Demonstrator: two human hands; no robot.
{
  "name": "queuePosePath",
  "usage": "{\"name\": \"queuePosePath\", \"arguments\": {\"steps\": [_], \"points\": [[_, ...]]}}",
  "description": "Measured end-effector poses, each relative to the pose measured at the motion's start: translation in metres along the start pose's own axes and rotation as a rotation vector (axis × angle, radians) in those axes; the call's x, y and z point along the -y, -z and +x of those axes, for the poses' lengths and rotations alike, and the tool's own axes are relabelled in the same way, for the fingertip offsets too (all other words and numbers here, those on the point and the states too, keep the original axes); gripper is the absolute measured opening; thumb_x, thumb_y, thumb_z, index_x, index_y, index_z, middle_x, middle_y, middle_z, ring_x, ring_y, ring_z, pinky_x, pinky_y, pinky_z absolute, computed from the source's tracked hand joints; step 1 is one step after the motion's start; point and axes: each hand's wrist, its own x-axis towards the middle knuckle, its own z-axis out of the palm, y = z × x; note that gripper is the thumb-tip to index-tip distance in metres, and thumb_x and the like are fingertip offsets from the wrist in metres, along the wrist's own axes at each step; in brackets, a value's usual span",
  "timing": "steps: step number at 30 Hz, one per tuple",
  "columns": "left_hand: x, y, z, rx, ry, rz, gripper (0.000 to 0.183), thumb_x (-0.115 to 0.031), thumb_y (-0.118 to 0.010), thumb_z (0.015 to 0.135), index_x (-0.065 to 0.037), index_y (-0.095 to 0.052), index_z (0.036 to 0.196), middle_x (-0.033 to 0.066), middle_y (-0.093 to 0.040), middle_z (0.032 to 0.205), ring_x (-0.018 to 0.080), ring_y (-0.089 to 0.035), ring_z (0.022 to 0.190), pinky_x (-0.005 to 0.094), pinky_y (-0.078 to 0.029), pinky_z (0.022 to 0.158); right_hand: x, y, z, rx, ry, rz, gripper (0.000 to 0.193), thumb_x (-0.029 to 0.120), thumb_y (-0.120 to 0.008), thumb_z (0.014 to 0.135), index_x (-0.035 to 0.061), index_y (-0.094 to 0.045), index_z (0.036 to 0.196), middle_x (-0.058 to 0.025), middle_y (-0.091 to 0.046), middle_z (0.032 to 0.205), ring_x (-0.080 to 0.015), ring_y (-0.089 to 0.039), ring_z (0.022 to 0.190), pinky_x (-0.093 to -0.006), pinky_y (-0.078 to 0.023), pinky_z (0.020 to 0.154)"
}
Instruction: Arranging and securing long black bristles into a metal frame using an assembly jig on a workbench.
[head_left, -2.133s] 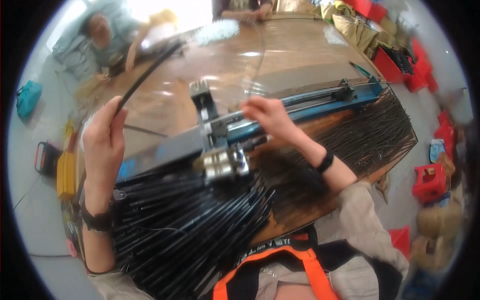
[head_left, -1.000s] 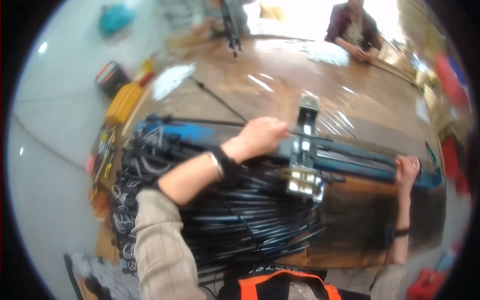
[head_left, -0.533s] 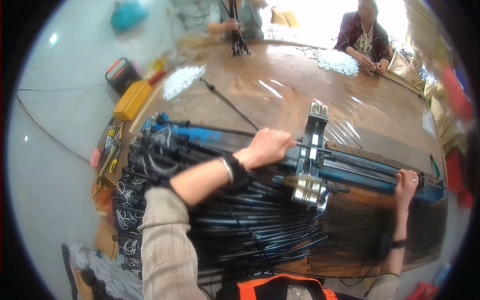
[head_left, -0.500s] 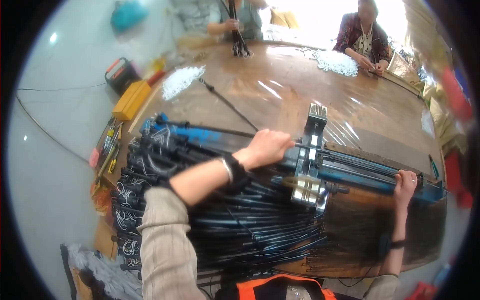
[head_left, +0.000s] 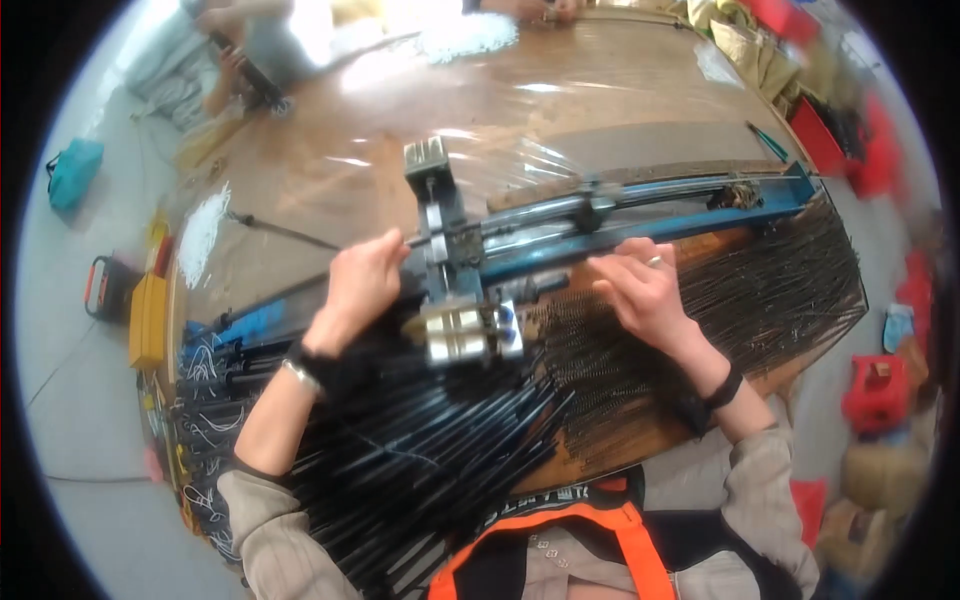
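My left hand [head_left: 362,278] is closed around a black rod [head_left: 418,241] just left of the metal clamp block [head_left: 440,225]. The rod's end runs into that block. From the block a long blue bench fixture [head_left: 640,232] with parallel rails stretches right; a dark slider [head_left: 592,205] sits partway along it. My right hand [head_left: 645,290] hovers at the fixture's near side, below the slider. Its fingers are loosely bent and apart, and I see nothing held in them. Many black rods [head_left: 430,440] with white cords at their left ends lie under my left forearm.
Dark springs and thin rods [head_left: 700,320] cover the table's right side. White small parts lie in piles [head_left: 205,235] at the left and far edges. Across the table a person's hand [head_left: 232,62] holds black rods. A yellow box [head_left: 148,320] stands at the left edge.
My right hand has come left along the fixture, from its far right end to near the middle, and its fingers have loosened. My left hand stays beside the clamp block. The view has turned right.
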Motion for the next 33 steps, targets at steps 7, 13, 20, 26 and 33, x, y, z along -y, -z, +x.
{"name": "queuePosePath", "arguments": {"steps": [7,13,20,26,33], "points": [[-0.002,-0.002,-0.007,0.026,0.009,-0.004,0.018,-0.02,-0.055,0.096,-0.005,-0.051,0.086,0.0223,-0.06,0.075,0.0457,-0.059,0.076,0.052,-0.045,0.062,0.023,-0.016,0.001,0.0,-0.008,0.111,0.027,0.017,-0.074,0.082,0.0087,-0.067,0.106,-0.0031,-0.068,0.09,-0.0237,-0.06,0.092,-0.0367,-0.041,0.08],[0.008,-0.008,-0.009,-0.123,-0.079,-0.009,0.011,-0.015,-0.057,0.093,-0.007,-0.055,0.085,0.0197,-0.062,0.075,0.0431,-0.061,0.074,0.0507,-0.048,0.062,0.017,-0.047,0.006,0.101,-0.05,0.586,0.019,0.003,-0.067,0.084,0.0034,-0.063,0.103,-0.0155,-0.058,0.085,-0.034,-0.057,0.081,-0.0411,-0.046,0.068],[0.025,-0.014,0.003,-0.208,-0.314,0.159,0.003,-0.011,-0.057,0.093,-0.008,-0.058,0.092,0.0159,-0.062,0.081,0.0374,-0.062,0.075,0.0449,-0.048,0.061,0.0,-0.009,0.004,0.426,-0.044,0.464,0.025,0.02,-0.077,0.08,0.0074,-0.064,0.097,-0.0085,-0.057,0.08,-0.0299,-0.056,0.078,-0.0391,-0.047,0.072],[0.078,0.026,-0.008,-0.319,-0.414,0.476,0.01,-0.012,-0.058,0.092,-0.011,-0.063,0.101,0.0101,-0.065,0.09,0.0293,-0.064,0.086,0.0411,-0.048,0.074,0.024,0.002,-0.036,0.538,0.164,0.392,0.028,0.026,-0.079,0.075,0.0095,-0.063,0.091,-0.0052,-0.057,0.079,-0.0257,-0.056,0.079,-0.0378,-0.045,0.072],[-0.055,0.077,-0.078,0.068,-0.122,0.462,0.002,-0.013,-0.064,0.085,-0.012,-0.066,0.083,0.0047,-0.06,0.079,0.0267,-0.059,0.08,0.04,-0.04,0.073,0.029,-0.005,-0.023,0.469,0.161,0.425,0.022,0.019,-0.077,0.077,0.009,-0.062,0.089,-0.0046,-0.057,0.076,-0.0253,-0.057,0.074,-0.0366,-0.045,0.066]]}}
